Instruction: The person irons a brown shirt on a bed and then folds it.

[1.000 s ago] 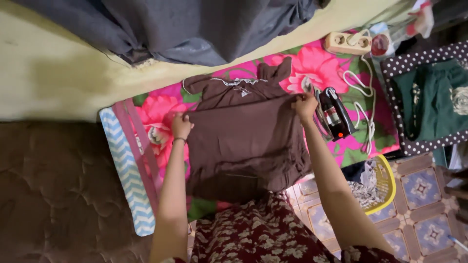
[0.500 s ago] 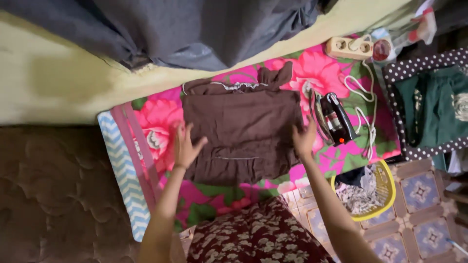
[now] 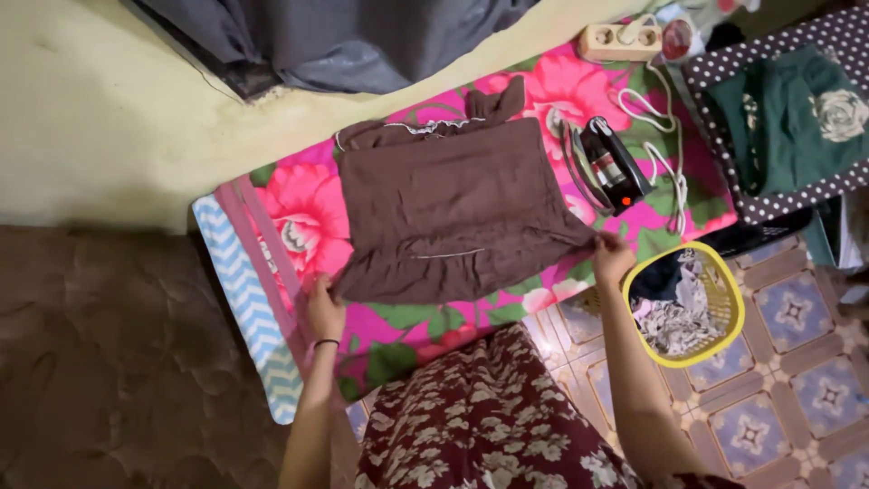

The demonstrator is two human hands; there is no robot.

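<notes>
A brown garment (image 3: 457, 213) lies folded flat on a pink floral cloth (image 3: 312, 213) spread on the floor. My left hand (image 3: 323, 308) grips the garment's lower left corner. At the lower right corner, my right hand (image 3: 613, 255) pinches the hem. Both arms stretch forward from my floral-print lap (image 3: 489, 426). The garment's collar end points away from me.
A black iron (image 3: 605, 163) rests on the cloth right of the garment, its white cord running to a power strip (image 3: 620, 38). A yellow basket (image 3: 685, 303) of clothes sits on the tiled floor at right. Green folded clothing (image 3: 792, 118) lies on a dotted cloth. Grey fabric (image 3: 362, 36) hangs beyond.
The garment went from held up by its top corners to lying flat. My hands slid down its sides to the lower corners and drew them outward.
</notes>
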